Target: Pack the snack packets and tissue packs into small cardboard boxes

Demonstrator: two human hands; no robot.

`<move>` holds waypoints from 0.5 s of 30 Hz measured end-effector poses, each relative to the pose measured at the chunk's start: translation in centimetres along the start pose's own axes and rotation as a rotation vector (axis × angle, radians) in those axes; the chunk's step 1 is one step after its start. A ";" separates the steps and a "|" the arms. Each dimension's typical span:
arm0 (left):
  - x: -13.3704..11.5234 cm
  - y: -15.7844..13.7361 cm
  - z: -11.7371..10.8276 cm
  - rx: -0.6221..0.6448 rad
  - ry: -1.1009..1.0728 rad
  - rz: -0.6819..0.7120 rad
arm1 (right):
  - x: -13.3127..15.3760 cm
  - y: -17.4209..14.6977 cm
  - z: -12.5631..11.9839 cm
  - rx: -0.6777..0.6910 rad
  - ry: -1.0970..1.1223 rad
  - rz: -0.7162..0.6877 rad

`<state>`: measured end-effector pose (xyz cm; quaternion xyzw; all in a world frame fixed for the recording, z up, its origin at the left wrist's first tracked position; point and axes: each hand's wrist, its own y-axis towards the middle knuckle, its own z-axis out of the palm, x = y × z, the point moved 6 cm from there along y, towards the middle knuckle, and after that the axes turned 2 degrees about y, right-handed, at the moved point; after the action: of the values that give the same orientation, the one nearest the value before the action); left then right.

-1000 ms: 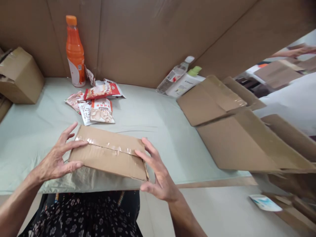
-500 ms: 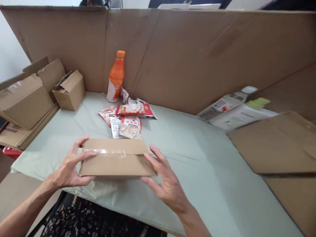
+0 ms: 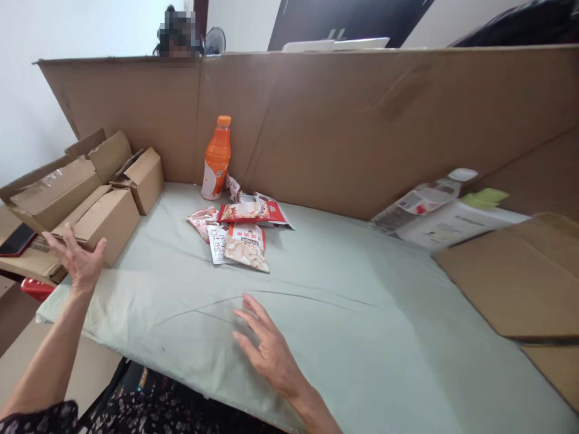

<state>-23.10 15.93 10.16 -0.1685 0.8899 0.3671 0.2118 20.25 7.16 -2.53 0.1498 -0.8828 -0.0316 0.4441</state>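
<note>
A closed cardboard box (image 3: 118,223) lies at the left of the table, beside a smaller cardboard box (image 3: 149,181). My left hand (image 3: 79,259) is at its near end with fingers spread; whether they touch the cardboard I cannot tell. Over the front middle of the table is my right hand (image 3: 269,349), its fingers apart and holding nothing. Beyond it lies a pile of snack packets, among them a red packet (image 3: 251,211) and a white-and-orange packet (image 3: 246,246). An orange drink bottle (image 3: 216,160) stands upright behind the pile.
A tall cardboard panel (image 3: 325,132) closes off the back. Farther left are an open cardboard box (image 3: 63,187) and a dark phone (image 3: 17,240). At the right lie a clear plastic bottle (image 3: 420,199), a white package (image 3: 461,222) and cardboard sheets (image 3: 506,277). A person is partly visible behind the panel.
The closed box, earlier between both hands at the front, now lies at the left by the other boxes. My left hand moved left with it; my right hand came off it.
</note>
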 end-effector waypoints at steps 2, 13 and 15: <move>-0.7 -0.9 0.6 0.009 -0.012 0.027 | -1.0 -1.3 -0.3 -0.046 -0.010 0.011; -8.6 -10.6 10.3 0.498 -0.067 0.321 | -1.9 -3.6 -1.3 -0.273 -0.075 -0.071; -10.8 -8.9 14.0 0.579 -0.034 0.318 | -1.7 -3.3 -1.4 -0.269 -0.054 -0.061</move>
<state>-6.29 21.69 1.41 0.0460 0.9688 0.1301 0.2059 23.12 4.60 -3.60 0.1146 -0.8771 -0.1673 0.4353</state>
